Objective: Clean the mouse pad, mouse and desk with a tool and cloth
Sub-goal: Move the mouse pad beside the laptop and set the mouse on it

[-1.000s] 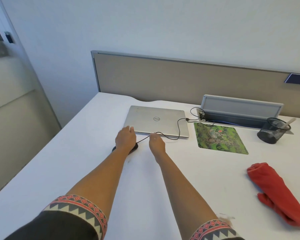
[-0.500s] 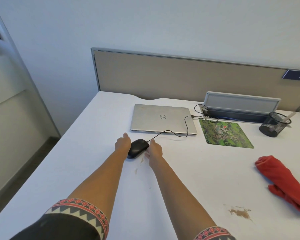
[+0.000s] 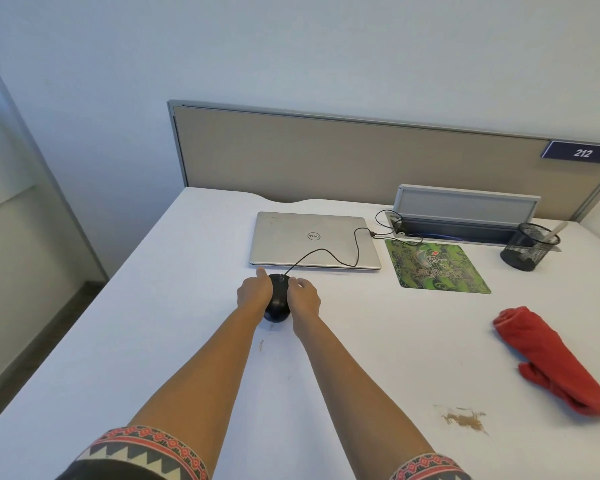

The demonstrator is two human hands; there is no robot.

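Observation:
A black wired mouse (image 3: 277, 301) lies on the white desk (image 3: 174, 306) in front of a shut silver laptop (image 3: 312, 240). My left hand (image 3: 255, 292) touches the mouse's left side with its fingers pointing forward. My right hand (image 3: 303, 296) curls its fingers round the mouse's right front, by the cable. The green mouse pad (image 3: 437, 268) lies to the right of the laptop. A crumpled red cloth (image 3: 551, 358) sits at the right. Brown dirt (image 3: 463, 419) marks the desk near the front right, and small specks (image 3: 261, 344) lie just behind the mouse.
A black mesh pen holder (image 3: 529, 249) with a white tool (image 3: 555, 230) in it stands at the back right. An open grey cable box (image 3: 465, 211) sits behind the pad. A beige partition (image 3: 326, 157) closes the back. The desk's left edge drops to the floor.
The mouse has turned from lying slantwise to pointing straight away. Both hands have closed in on its sides, and the right fingers have curled round its front.

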